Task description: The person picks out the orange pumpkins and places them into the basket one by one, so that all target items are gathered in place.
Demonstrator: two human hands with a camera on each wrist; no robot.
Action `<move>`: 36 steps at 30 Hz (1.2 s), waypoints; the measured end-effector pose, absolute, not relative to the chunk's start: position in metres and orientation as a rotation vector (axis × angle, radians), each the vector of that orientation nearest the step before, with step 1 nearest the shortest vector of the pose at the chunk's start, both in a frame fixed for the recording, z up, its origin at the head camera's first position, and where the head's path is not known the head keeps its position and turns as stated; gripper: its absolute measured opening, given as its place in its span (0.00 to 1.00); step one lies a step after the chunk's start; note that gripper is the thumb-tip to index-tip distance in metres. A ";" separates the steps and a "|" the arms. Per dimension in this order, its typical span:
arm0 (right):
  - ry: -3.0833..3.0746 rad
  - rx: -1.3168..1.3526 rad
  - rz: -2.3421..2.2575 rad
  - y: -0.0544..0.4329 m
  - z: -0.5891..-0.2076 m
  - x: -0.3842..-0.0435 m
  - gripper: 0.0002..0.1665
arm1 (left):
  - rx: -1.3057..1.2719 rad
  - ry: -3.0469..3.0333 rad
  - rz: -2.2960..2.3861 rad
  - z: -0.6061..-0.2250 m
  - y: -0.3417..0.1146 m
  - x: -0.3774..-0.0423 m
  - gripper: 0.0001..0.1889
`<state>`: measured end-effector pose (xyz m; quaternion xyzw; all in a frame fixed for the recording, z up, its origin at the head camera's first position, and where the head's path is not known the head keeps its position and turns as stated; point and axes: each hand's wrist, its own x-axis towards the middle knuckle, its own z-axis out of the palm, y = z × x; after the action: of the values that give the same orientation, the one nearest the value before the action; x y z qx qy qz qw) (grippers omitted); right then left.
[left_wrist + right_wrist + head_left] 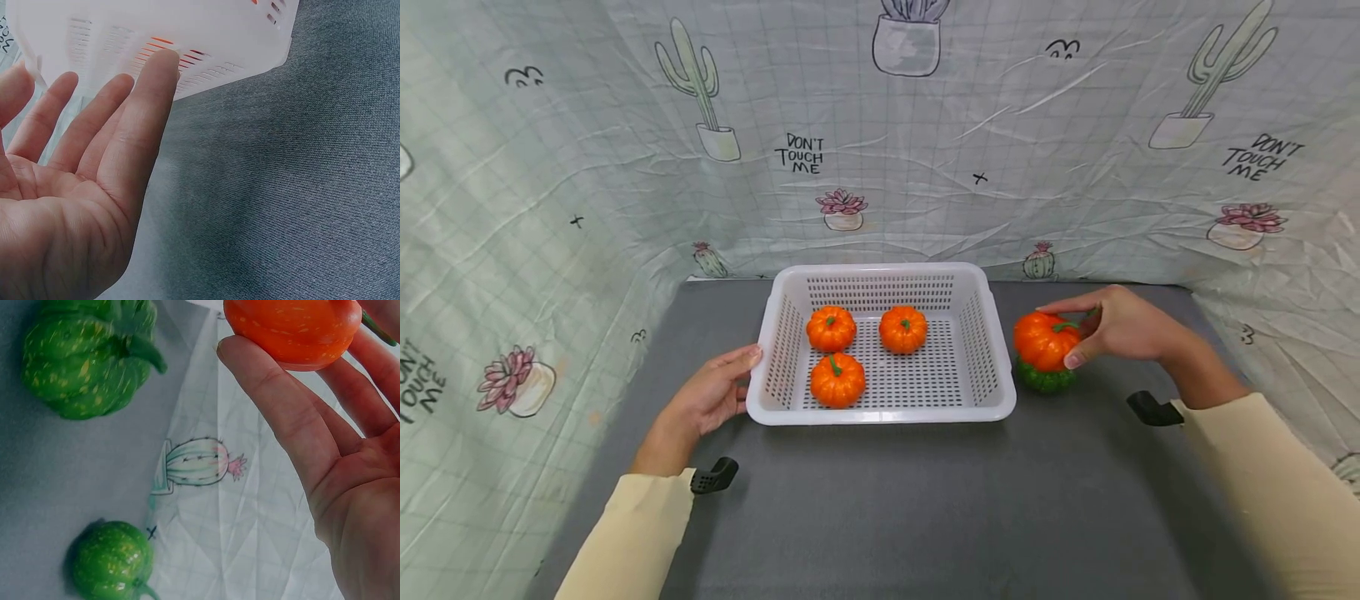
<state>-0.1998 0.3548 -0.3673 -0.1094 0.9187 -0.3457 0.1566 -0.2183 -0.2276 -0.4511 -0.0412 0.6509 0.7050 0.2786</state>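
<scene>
My right hand (1123,323) holds an orange toy pumpkin (1043,340) with a green stem, thumb on one side and fingers on the other. Below it in the head view a green pumpkin (1045,379) is partly hidden. The right wrist view has two green pumpkins, a larger one (87,359) and a smaller one (114,561), on the table. At the left end of a white plastic basket (880,418), my left hand (718,387) touches the rim and side with nearly straight fingers. Inside the basket sit three orange pumpkins (831,328), in its left and middle parts.
A dark grey tabletop (880,508) lies under everything. Behind and at both sides hangs a pale cloth (925,183) printed with cacti and lettering. The basket stands near the table's back edge. Black straps (1153,410) are worn at both wrists.
</scene>
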 end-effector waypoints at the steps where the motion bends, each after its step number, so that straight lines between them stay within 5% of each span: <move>1: 2.622 -0.320 -0.991 0.353 -0.367 -0.200 0.45 | -0.111 1.749 1.891 -0.451 -0.228 -0.218 0.31; 36: 2.468 -0.726 -1.052 0.277 -0.356 -0.218 0.43 | -0.107 1.750 1.906 -0.452 -0.229 -0.217 0.32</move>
<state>-0.2178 0.2769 -0.3564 -0.2568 0.8736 -0.3722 0.1800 -0.2167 -0.2294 -0.4517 -0.0397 0.6503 0.7080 0.2724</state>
